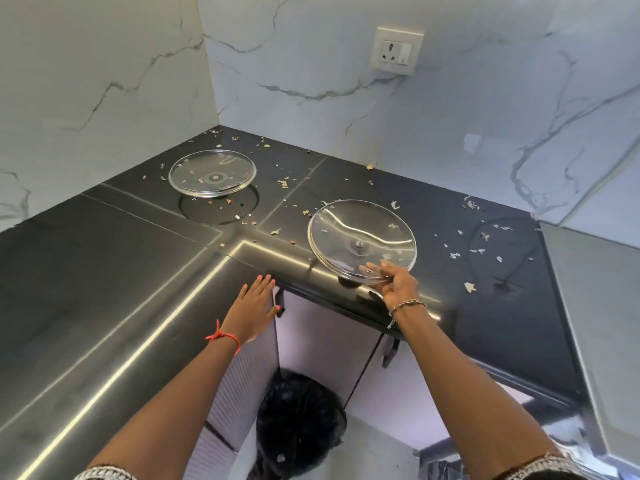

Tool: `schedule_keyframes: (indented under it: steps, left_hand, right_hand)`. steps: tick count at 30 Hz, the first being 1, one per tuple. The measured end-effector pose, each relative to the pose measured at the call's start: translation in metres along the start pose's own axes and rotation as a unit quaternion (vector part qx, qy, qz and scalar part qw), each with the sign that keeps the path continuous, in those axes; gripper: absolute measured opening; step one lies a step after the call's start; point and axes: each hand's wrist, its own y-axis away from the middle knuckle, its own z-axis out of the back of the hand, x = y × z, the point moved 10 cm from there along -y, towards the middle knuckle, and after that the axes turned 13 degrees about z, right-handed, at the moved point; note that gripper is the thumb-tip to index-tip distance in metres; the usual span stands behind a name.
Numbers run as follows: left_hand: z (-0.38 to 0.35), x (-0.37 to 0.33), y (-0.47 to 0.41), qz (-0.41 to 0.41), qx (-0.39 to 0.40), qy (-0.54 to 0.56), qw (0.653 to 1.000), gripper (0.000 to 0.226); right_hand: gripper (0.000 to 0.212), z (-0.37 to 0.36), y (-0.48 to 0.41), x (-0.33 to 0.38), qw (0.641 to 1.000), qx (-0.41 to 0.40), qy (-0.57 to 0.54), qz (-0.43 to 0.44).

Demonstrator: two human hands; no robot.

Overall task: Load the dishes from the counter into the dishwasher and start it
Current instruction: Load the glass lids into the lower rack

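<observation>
Right hand (398,284) has the near lid (360,237), a clear glass one, by its front rim. Fingers (372,268) lie under the glass and show through it, thumb on top, so a pinch on the rim. The lid is upside down, knob screw in the middle facing up, and tilted. Its front rim is at the front edge of the black worktop (104,271), right where the hand is. Can't tell whether the back rim touches the worktop. A few pale scraps are stuck on the glass.

Left hand (252,306) is flat, palm down, on the worktop's front edge at the inside corner. Its fingers (259,284) are straight and close together, holding nothing. It is well apart from both lids.

The far lid (212,173), same clear glass type, sits in the back corner where the two marble walls (485,116) meet. It is untouched, with its reflection showing in the glossy surface below it.

Food scraps (469,287) are scattered over the back and right parts of the worktop, around both lids. There is a wall socket (396,50) above the right run. A bin with a black bag (301,420) stands on the floor below the corner, between the two forearms. Red thread (223,336) on the left wrist, chain bracelet (407,304) on the right.
</observation>
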Motion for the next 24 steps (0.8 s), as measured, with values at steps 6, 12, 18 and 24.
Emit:
schedule_keyframes:
  steps: [6, 12, 18, 24]
  left_hand:
    - [-0.034, -0.008, 0.083, 0.025, 0.020, 0.001, 0.999, 0.062]
    - [-0.067, -0.017, 0.160, 0.030, 0.043, 0.025, 0.998, 0.063]
    - [-0.086, -0.024, 0.228, 0.033, 0.046, 0.030, 0.998, 0.064]
    - [-0.120, -0.028, 0.310, 0.040, 0.052, 0.077, 0.995, 0.065]
  right_hand:
    - [0.017, 0.039, 0.045, 0.010, 0.998, 0.057, 0.032, 0.005]
    - [0.018, 0.079, 0.103, 0.001, 0.989, 0.135, 0.059, -0.013]
    - [0.016, 0.132, 0.168, -0.018, 0.984, 0.156, 0.086, -0.033]
    - [0.015, 0.199, 0.242, -0.036, 0.986, 0.136, 0.087, -0.048]
